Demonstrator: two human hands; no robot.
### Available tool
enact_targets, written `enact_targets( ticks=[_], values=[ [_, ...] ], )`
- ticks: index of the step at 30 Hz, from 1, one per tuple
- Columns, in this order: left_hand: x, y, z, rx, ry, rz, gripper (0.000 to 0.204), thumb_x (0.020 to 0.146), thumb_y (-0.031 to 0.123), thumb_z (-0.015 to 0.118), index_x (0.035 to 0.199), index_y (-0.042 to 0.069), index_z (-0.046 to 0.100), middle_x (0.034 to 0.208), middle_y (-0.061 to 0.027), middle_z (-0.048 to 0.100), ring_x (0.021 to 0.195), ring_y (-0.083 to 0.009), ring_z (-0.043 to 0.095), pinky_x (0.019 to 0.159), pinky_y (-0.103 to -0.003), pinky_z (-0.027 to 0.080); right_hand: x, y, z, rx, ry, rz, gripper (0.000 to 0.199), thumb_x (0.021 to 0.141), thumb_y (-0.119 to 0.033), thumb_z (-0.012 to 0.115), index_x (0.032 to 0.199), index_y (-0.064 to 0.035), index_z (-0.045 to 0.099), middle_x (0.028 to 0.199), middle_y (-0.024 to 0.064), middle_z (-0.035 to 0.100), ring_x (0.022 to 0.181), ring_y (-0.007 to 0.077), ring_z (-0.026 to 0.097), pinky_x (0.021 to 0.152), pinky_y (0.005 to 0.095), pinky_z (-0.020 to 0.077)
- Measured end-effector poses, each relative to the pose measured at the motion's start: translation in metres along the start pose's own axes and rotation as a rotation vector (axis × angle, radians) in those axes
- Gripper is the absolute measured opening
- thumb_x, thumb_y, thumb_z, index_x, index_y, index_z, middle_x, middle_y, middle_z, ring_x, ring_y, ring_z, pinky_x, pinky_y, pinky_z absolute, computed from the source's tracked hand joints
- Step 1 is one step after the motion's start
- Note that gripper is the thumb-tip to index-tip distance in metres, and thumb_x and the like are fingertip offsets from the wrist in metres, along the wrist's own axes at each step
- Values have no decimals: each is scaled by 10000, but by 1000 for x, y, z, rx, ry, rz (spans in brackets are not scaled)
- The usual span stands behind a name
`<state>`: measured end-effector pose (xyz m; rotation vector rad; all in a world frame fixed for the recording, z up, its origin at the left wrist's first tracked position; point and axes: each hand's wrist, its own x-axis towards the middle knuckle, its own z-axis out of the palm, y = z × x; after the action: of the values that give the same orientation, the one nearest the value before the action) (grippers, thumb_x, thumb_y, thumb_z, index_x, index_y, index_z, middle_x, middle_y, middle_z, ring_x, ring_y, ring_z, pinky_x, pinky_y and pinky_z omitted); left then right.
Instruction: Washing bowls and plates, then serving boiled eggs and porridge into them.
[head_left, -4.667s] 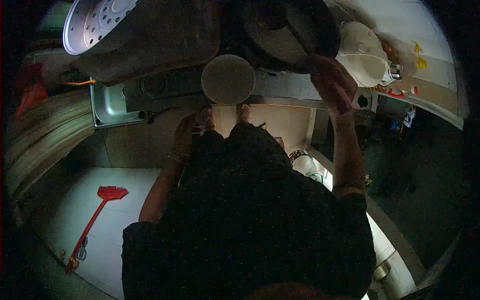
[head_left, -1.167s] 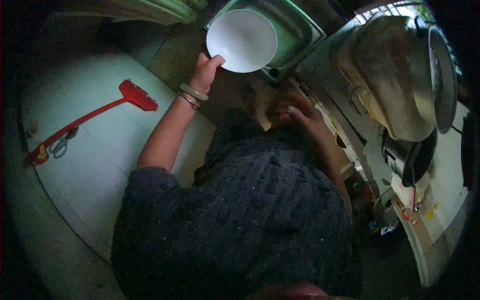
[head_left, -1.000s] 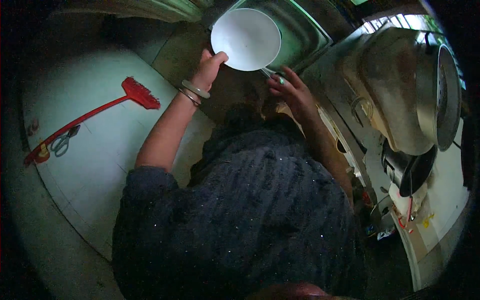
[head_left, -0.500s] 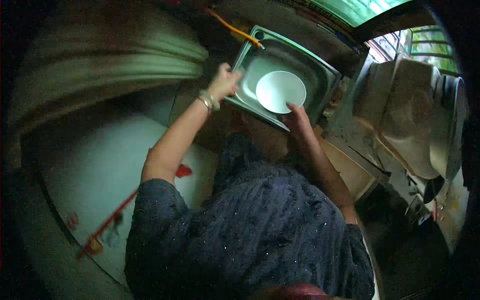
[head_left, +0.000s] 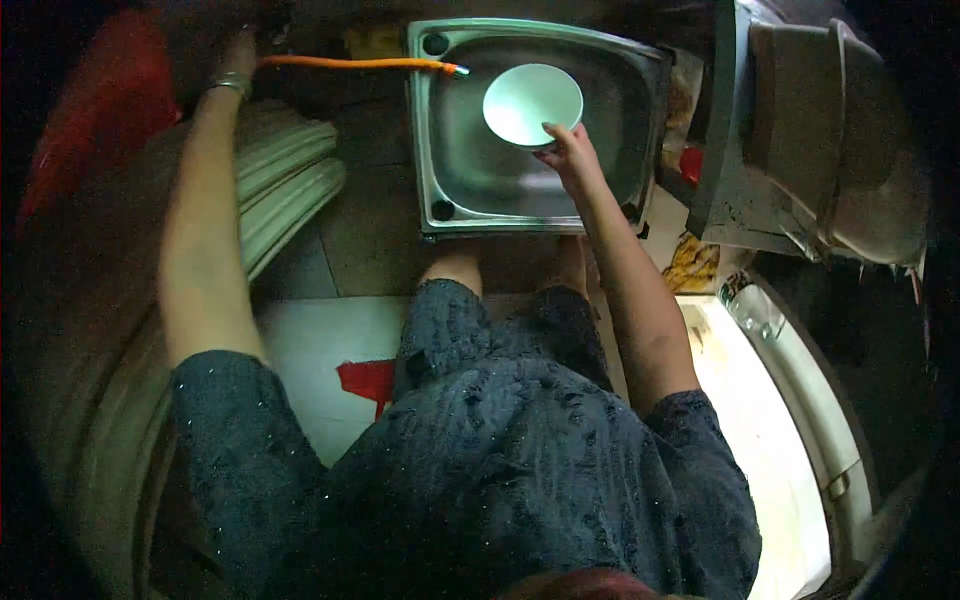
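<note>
A white bowl (head_left: 525, 100) is held over the steel sink (head_left: 470, 205), its open side facing up. My right hand (head_left: 568, 155) grips its near right rim, with the thumb over the edge and the fingers underneath. My left arm stretches far forward and left, with bangles at the wrist. There my left hand (head_left: 238, 58) is in deep shadow by the far end of an orange hose (head_left: 350, 63); its fingers cannot be made out. The hose's metal-tipped end reaches over the sink's left rim.
Pale ridged sheeting (head_left: 290, 185) bulges along the left, below a red surface (head_left: 105, 95). Large grey basins (head_left: 800, 130) stand at the right. A red cloth-like piece (head_left: 366, 380) lies on the pale floor. A bright panel (head_left: 755, 430) is at lower right.
My left hand has left the sink's near-left edge and reached far out to the left. The view has turned, so the sink now looks squarer. The bowl stays in my right hand.
</note>
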<state>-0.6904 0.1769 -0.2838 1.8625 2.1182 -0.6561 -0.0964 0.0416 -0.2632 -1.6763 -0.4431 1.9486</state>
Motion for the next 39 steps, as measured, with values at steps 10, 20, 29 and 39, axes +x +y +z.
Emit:
enact_targets(
  ticks=[10, 20, 29, 39],
  values=[
    [-8, 20, -18, 127, 219, -133, 367, 938, 257, 311, 1152, 60, 536, 1084, -192, 570, 948, -350, 578, 773, -474, 471, 19, 3, -5, -90, -39, -96, 617, 718, -191, 653, 1248, -103, 349, 1159, 104, 466, 961, 202, 523, 703, 349, 490],
    [13, 7, -10, 22, 113, -253, 401, 937, 290, 293, 1117, 63, 570, 1100, -209, 562, 996, -359, 559, 809, -500, 446, 29, 9, -2, -21, -106, -117, 705, 633, -90, 652, 1268, -126, 347, 1104, 70, 499, 956, 193, 512, 662, 318, 456],
    [-15, 33, -29, -76, 271, -393, 541, 876, 455, 395, 1183, 21, 499, 1176, -216, 513, 1044, -370, 520, 856, -472, 416, 64, 21, -24, 0, -104, -339, 759, 593, -21, 626, 1286, -122, 333, 1075, 69, 506, 921, 181, 520, 707, 290, 458],
    [-248, 361, -25, -864, 414, 339, 434, 727, 104, 631, 1133, 39, 492, 987, -129, 521, 883, -254, 513, 791, -350, 428, 54, 36, -18, 116, -220, -147, 806, 612, 8, 590, 1342, -147, 287, 1171, 96, 471, 967, 222, 521, 707, 350, 478]
  ],
)
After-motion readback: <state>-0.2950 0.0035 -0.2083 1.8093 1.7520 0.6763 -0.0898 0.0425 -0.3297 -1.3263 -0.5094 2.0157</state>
